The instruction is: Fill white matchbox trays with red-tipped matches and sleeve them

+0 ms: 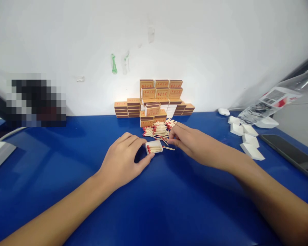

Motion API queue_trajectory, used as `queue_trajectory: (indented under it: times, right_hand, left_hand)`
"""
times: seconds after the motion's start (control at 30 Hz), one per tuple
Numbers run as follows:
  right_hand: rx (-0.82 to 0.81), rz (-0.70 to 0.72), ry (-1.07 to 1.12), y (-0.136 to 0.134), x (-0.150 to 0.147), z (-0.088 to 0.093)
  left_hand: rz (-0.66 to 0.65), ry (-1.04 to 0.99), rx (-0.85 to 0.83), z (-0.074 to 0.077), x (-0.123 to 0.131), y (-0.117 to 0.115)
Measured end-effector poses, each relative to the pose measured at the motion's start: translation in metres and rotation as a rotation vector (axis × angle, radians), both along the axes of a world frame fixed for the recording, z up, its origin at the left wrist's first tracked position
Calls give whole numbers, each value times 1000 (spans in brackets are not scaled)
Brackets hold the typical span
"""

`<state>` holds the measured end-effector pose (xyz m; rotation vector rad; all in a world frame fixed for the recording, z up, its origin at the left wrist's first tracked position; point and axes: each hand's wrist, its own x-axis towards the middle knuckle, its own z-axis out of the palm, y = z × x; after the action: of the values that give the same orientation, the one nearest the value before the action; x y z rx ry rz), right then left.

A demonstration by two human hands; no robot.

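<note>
A small white matchbox tray (154,144) lies on the blue table, with several red-tipped matches (154,149) inside it. My left hand (127,157) grips the tray's left end between thumb and fingers. Just beyond is a loose heap of matches (157,130), red heads pointing mixed ways. At the heap's right edge, my right hand (184,138) has its thumb and forefinger pinched together; whatever is between the fingertips is too small to make out. One stray match (168,148) rests on the table right of the tray.
Stacked matchboxes (161,93) stand against the white wall behind the heap. On the right are several white tray pieces (250,140), a tilted plastic bottle (274,99), a dark phone (290,152) and a white earbud case (223,111). A white device (0,153) sits at the left edge.
</note>
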<state>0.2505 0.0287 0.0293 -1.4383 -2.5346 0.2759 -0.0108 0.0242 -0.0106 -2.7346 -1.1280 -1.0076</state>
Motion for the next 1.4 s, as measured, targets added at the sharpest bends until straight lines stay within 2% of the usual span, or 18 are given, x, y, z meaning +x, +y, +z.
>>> queue_trajectory:
  times: [0.1,0.2,0.3,0.4,0.57,0.87,1.0,1.2,1.4]
  right_hand:
    - [163,60,-71,-6,-10,-7]
    - [314,135,-240,-13,-20,-9]
    - [372,192,-352,-18,-27,-5]
    - [402,186,-389,-20,-29,-3]
    - [351,186,-337,-19,-26,-6]
    - [335,126,31,-16,-24,-1]
    - [291,158,-7,-19,-25,0]
    - [244,153,-28,-17,-13,6]
    - [167,157,-68,-15,-17,3]
  left_hand:
    - [-81,4,-25,1,1,-2]
    - [-138,-12,-25,2,2,-3]
    - [-148,-42,-17,2,2,-2]
    - [-156,-57,-13,2,2,-2]
    - [-148,-67,-25,1,3,-1]
    - [-118,-85,-92,2,3,-2]
    - [-134,-93,-97,3,3,-3]
    - [-91,-101,-80,2,3,-2]
    - [-124,-111,-93,2,2,-2]
